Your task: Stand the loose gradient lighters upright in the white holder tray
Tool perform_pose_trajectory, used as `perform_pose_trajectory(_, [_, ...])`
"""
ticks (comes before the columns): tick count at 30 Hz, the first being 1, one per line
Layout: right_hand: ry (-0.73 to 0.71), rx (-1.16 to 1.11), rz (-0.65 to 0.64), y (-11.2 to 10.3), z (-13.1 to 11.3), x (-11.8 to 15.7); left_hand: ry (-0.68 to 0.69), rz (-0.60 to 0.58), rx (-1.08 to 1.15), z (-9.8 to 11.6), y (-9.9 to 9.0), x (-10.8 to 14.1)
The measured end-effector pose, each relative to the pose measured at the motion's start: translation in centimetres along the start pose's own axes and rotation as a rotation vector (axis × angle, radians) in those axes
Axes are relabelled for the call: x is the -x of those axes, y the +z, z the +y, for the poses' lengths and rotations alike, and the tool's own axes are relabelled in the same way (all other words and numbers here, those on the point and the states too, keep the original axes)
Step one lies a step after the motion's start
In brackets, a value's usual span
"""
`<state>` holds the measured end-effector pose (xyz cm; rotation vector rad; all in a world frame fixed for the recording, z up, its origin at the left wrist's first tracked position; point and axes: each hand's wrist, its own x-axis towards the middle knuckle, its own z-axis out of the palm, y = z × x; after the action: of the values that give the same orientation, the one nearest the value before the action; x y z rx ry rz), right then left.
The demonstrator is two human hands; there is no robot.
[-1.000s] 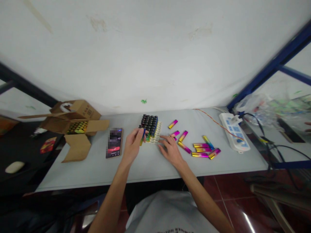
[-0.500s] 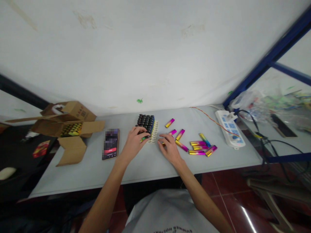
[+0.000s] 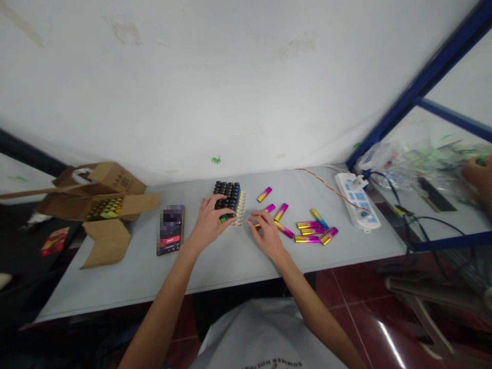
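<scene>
Beside the middle of the table edge, a block of black-topped sticks [image 3: 229,190] stands upright in close rows, with blue and yellow sides. A pale tray with round holes [image 3: 241,210] shows along its right side. My left hand [image 3: 209,220] is over the front left of the block, fingers apart, its thumb tip by a green and black piece in the near row. To the right, my right hand [image 3: 267,236] hovers with fingers loosely bent and apart. Partly hidden under it is a pink and yellow stick [image 3: 270,208]. Close by lies another pink-yellow stick [image 3: 285,229].
Several pink-yellow sticks [image 3: 309,231] and a blue-yellow stick [image 3: 319,219] lie right. A phone [image 3: 170,230] and an open carton [image 3: 105,236] are left. A power strip [image 3: 357,202] with cables sits right. Another person's hand [image 3: 480,174] shows far right.
My left fingers have opened and lifted away from the near row of the block. My right hand has barely moved. Another person's hand has come into view at far right.
</scene>
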<state>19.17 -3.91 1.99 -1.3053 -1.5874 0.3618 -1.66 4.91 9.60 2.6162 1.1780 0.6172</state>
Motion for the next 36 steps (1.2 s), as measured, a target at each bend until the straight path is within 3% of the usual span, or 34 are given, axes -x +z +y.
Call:
perform_pose_trajectory(11, [0.073, -0.059, 0.012, 0.0, 0.0, -0.1, 0.119, 0.09, -0.01, -0.8, 0.8, 0.1])
perform_pose_trajectory(16, [0.139, -0.057, 0.118, -0.8, -0.5, -0.4, 0.148, 0.132, -0.07, -0.6, 1.4, 0.4])
perform_pose_trajectory(20, [0.311, -0.048, 0.261, -4.2, -0.7, 0.1, 0.058, 0.214, -0.109, -0.4, 1.1, 0.6])
perform_pose_trajectory(25, [0.389, 0.079, 0.371, -11.1, 0.2, 1.5, -0.038, 0.203, -0.113, -0.8, 0.6, 1.6])
perform_pose_trajectory(31, [0.467, 0.248, 0.486, -17.4, 1.8, 3.7, -0.159, 0.185, 0.024, -1.0, 2.3, 2.3])
perform_pose_trajectory(33, [0.472, 0.324, 0.473, -18.5, 2.4, 4.1, -0.185, 0.19, 0.056, -1.0, 2.9, 2.3])
perform_pose_trajectory(36, [0.447, 0.433, 0.327, -19.3, 3.7, 4.5, -0.198, 0.223, 0.08, -1.0, 3.5, 2.0])
